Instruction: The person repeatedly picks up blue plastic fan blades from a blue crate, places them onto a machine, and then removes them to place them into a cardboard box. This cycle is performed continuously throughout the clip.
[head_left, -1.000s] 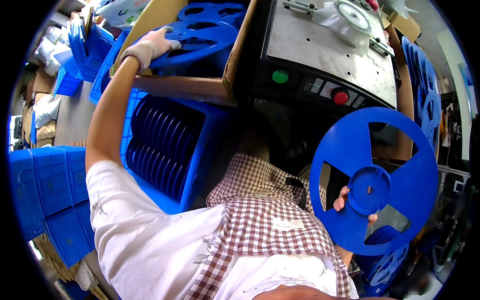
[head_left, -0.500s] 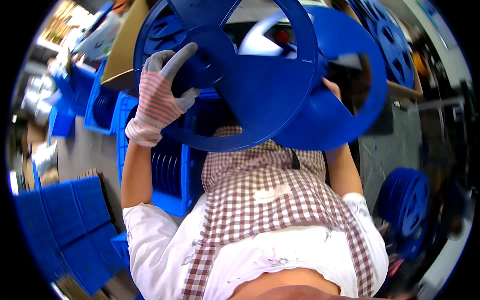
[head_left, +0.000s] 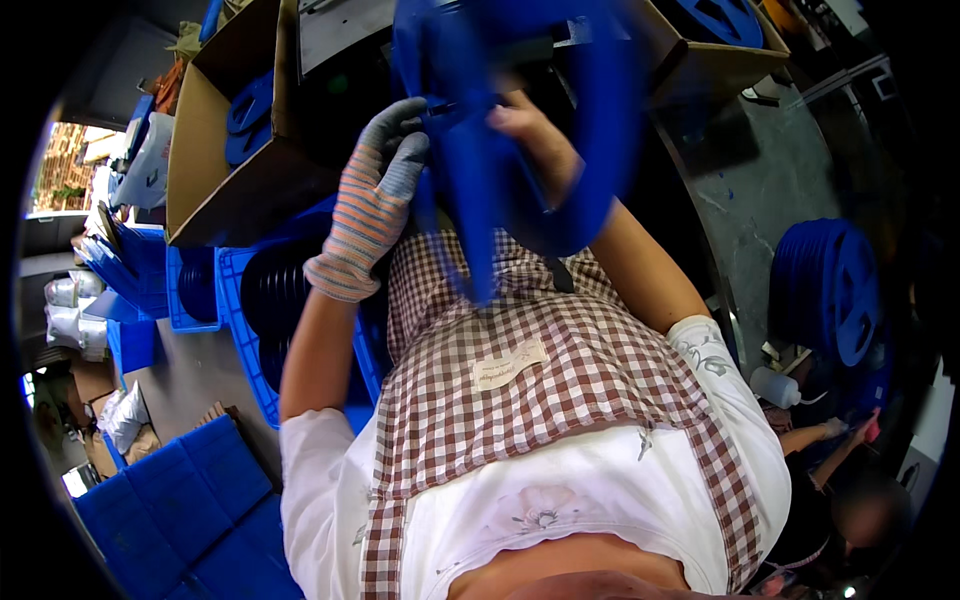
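Observation:
Two blue plastic reel flanges, round with large cut-out windows, are held up in front of my chest, turned nearly edge-on and smeared by motion. My left hand, in a grey glove with orange stripes, has its fingers bent against the left flange near its hub. Between the two flanges, my bare right hand has its thumb and fingers curled near the hubs and the right flange. Whether the hubs touch each other cannot be made out.
Open cardboard boxes with blue flanges stand ahead left and ahead right. A blue crate of dark discs is by my left arm. Stacked blue reels and a white bottle sit at right, near another person's hands.
The flanges have swung from lying face-up and overlapping to nearly edge-on. My right hand has come inward between them, and the view has shifted.

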